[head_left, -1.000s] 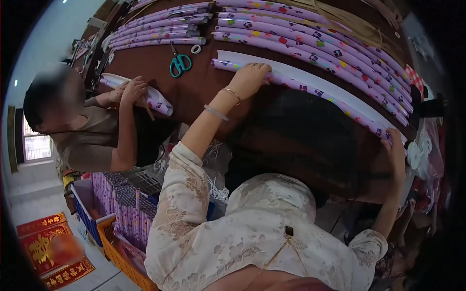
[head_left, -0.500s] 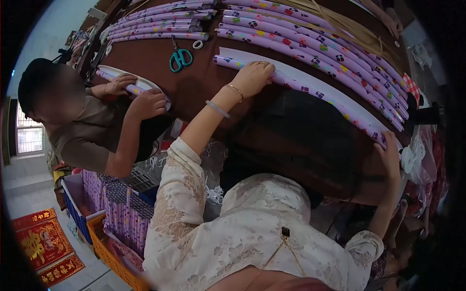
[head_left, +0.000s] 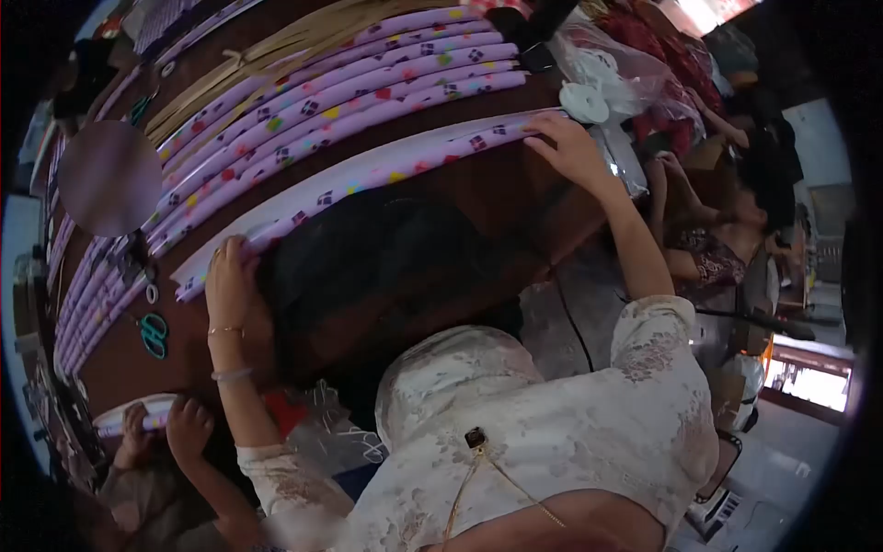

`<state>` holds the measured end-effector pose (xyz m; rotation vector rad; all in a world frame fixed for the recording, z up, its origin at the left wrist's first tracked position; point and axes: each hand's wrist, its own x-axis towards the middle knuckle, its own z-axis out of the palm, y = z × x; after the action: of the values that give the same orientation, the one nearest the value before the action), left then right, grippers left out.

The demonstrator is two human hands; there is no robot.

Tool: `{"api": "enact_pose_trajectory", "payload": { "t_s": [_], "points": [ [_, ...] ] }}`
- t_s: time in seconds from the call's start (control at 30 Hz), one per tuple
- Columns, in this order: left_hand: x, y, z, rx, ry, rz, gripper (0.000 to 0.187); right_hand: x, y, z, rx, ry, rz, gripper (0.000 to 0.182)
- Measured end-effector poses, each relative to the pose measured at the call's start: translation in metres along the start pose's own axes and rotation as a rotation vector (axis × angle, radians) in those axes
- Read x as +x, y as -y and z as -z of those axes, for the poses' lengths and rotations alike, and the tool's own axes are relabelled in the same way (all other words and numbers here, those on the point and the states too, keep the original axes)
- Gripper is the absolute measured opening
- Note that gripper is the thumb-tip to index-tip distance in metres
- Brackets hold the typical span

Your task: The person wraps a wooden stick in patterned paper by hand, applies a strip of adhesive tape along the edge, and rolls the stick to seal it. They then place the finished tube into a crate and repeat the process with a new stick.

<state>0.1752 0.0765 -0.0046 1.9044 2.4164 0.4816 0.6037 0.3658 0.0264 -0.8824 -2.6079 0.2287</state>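
A long purple patterned sheet [head_left: 368,184], partly rolled with its white inner side showing, lies across the brown table in front of me. My left hand [head_left: 228,276] holds the roll near its left end, fingers closed over it. At the right end, my right hand [head_left: 575,155] rests on the roll with thumb and fingers apart. Behind the sheet lie several finished purple rolls [head_left: 322,124]. Teal scissors [head_left: 154,336] and a white tape ring [head_left: 152,293] are left of my left hand.
A co-worker's hands [head_left: 175,423] hold another roll [head_left: 138,416] at the lower left. Brown strips [head_left: 239,64] lie across the back rolls. A white spool [head_left: 584,103] and clear plastic bags [head_left: 625,69] are at the right. Another person [head_left: 727,248] is at the far right.
The view has swung to the right, so the table and rolls appear turned and the co-worker sits lower left. Both my hands remain at the sheet; the left is now closer to its left end.
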Motion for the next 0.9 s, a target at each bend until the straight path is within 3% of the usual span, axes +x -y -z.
{"api": "enact_pose_trajectory", "payload": {
  "t_s": [0.07,0.17,0.2,0.27,0.3,0.47,0.67,0.73,0.77,0.83,0.9],
  "points": [
    [-0.001,-0.001,0.002,0.024,0.006,-0.031,0.034,-0.008,-0.020,0.006,0.038,-0.026,-0.037,0.022],
    [0.000,0.001,0.003,0.068,-0.004,-0.056,0.035,-0.019,-0.059,0.017,-0.047,-0.140,-0.315,0.026],
    [-0.002,0.002,0.003,0.072,-0.009,-0.076,0.035,-0.020,-0.074,0.020,-0.045,-0.143,-0.311,0.026],
    [-0.002,0.001,0.005,0.090,-0.006,-0.077,0.034,-0.023,-0.099,0.021,-0.329,-0.202,-0.286,0.033],
    [-0.002,0.001,0.005,0.102,-0.004,-0.081,0.034,-0.022,-0.103,0.023,-0.309,-0.134,-0.389,0.038],
    [-0.002,0.002,0.003,0.086,0.005,-0.011,0.032,-0.027,-0.131,0.009,-0.320,-0.108,-0.334,0.041],
    [0.000,0.002,0.005,0.053,-0.026,-0.015,0.030,-0.019,-0.145,0.005,-0.091,-0.151,-0.341,0.037],
    [0.000,0.003,0.004,0.050,-0.013,0.000,0.030,-0.009,-0.132,0.005,0.138,-0.290,-0.226,0.041],
    [0.001,0.003,0.004,0.042,-0.001,-0.001,0.030,-0.003,-0.117,0.010,0.521,-0.216,-0.437,0.044],
    [0.000,0.003,0.005,0.048,-0.002,0.002,0.030,0.012,-0.082,0.023,1.281,-0.069,-0.506,0.048],
    [-0.001,0.000,0.007,0.064,0.004,0.017,0.029,0.032,-0.015,0.023,1.546,0.156,-0.302,0.063]
  ]
}}
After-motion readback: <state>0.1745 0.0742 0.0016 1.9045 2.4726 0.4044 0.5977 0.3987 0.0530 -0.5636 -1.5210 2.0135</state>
